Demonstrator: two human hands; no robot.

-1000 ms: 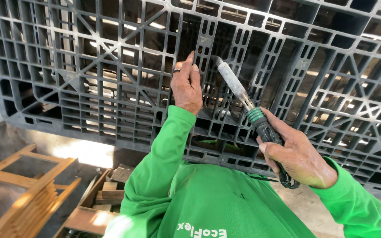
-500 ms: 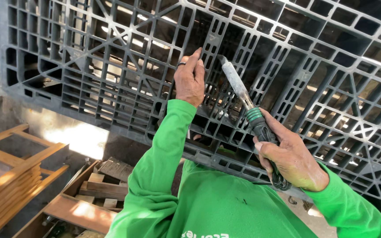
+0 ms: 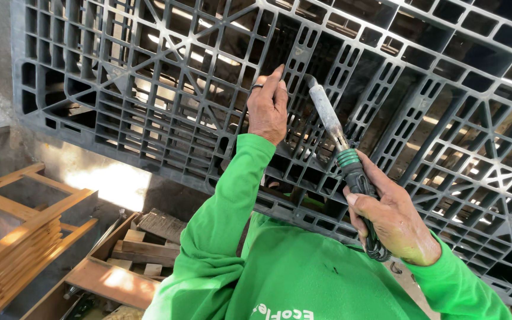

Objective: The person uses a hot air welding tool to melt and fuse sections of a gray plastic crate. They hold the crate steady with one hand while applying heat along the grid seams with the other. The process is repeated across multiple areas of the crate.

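Two hands up on the pallet (image 3: 149, 89) — a dark plastic grid standing on edge, ribs and open cells facing the camera. Left hand (image 3: 269, 106) pressed flat to a rib near the middle, fingers (image 3: 278, 76) straight and close together, holding nothing; a ring shows on one. Right hand (image 3: 393, 220) wrapped tight round the dark grip of the iron (image 3: 334, 127), a soldering-type tool with green collar and grey metal shaft; its bent tip sits at the rib just beside the left fingertips.

Against the frames a second back: the view has tipped down and left, the hands have hardly shifted, and the tip is at the same rib — work reads as staying on that one spot, judged as a repair to the plastic there.

Below left, wooden frames (image 3: 25, 231) stacked, and a crate of wood offcuts (image 3: 131, 249). Green sleeves (image 3: 226, 207) on both arms.
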